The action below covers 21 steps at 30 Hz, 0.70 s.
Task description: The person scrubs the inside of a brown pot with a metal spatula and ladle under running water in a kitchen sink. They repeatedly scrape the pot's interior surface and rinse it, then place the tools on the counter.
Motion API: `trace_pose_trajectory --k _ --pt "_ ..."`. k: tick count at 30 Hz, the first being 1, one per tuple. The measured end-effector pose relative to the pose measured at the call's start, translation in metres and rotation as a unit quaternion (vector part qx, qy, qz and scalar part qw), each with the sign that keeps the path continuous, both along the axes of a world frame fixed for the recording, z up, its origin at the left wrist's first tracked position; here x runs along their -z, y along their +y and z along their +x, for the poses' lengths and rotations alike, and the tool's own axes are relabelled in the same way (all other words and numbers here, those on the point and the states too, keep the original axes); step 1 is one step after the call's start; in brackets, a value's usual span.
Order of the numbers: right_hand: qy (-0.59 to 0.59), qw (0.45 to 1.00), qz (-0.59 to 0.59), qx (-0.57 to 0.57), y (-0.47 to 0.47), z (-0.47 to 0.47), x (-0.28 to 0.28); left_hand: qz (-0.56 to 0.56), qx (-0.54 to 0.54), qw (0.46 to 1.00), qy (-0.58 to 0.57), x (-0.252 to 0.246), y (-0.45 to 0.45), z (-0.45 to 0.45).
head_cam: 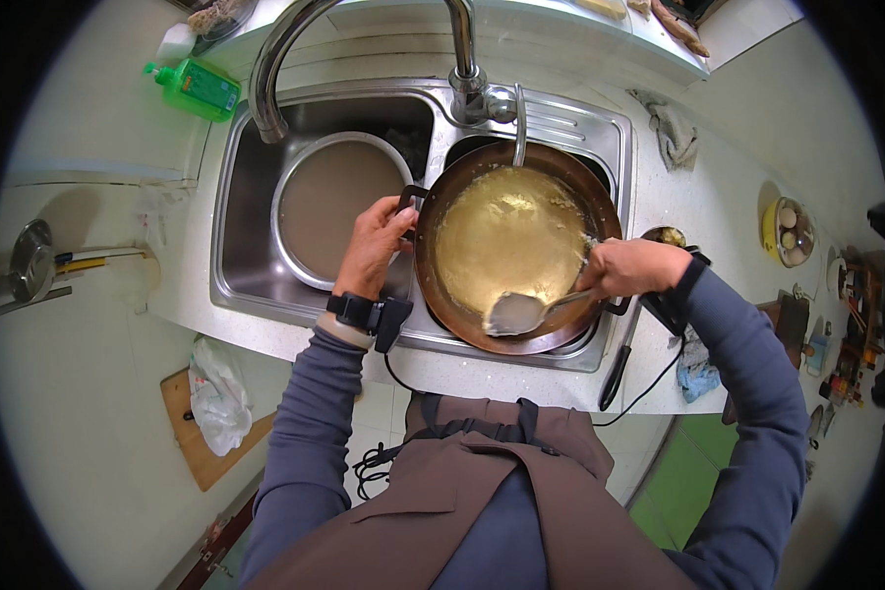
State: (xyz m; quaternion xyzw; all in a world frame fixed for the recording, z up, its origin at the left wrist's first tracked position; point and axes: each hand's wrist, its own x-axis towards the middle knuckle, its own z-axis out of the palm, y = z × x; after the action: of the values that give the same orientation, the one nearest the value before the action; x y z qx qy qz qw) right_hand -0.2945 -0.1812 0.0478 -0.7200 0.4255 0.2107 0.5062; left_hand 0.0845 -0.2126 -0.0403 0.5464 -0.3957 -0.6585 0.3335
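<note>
A brown metal wok (pixel 611 199) holding yellowish liquid rests over the right sink basin. My left hand (pixel 376 240) is at the wok's left loop handle, fingers around it. In my right hand (pixel 627 269), above the wok's right rim, is something with a metal handle that looks like a ladle or spatula (pixel 515 314); its head lies in the liquid near the wok's lower edge. In the left basin, beside my left hand, stands a round metal bowl (pixel 284 254) with murky brownish water.
A chrome faucet (pixel 468 88) arches over the left basin. Green soap bottle (pixel 203 90) stands at the upper left. A black-handled utensil (pixel 616 376), rags (pixel 675 136) and a yellow container of eggs (pixel 771 228) are on the right counter. A cable hangs between my wrists.
</note>
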Motion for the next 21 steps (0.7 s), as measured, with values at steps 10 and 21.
trace_pose_trajectory --k 10,21 --pt "-0.013 0.985 -0.125 -0.114 0.014 0.060 0.035 -0.013 0.041 0.998 -0.048 0.000 0.000 0.000" --pt "-0.124 0.896 -0.419 -0.084 0.076 0.092 0.067 -0.031 0.047 0.997 -0.045 0.002 0.002 0.000"
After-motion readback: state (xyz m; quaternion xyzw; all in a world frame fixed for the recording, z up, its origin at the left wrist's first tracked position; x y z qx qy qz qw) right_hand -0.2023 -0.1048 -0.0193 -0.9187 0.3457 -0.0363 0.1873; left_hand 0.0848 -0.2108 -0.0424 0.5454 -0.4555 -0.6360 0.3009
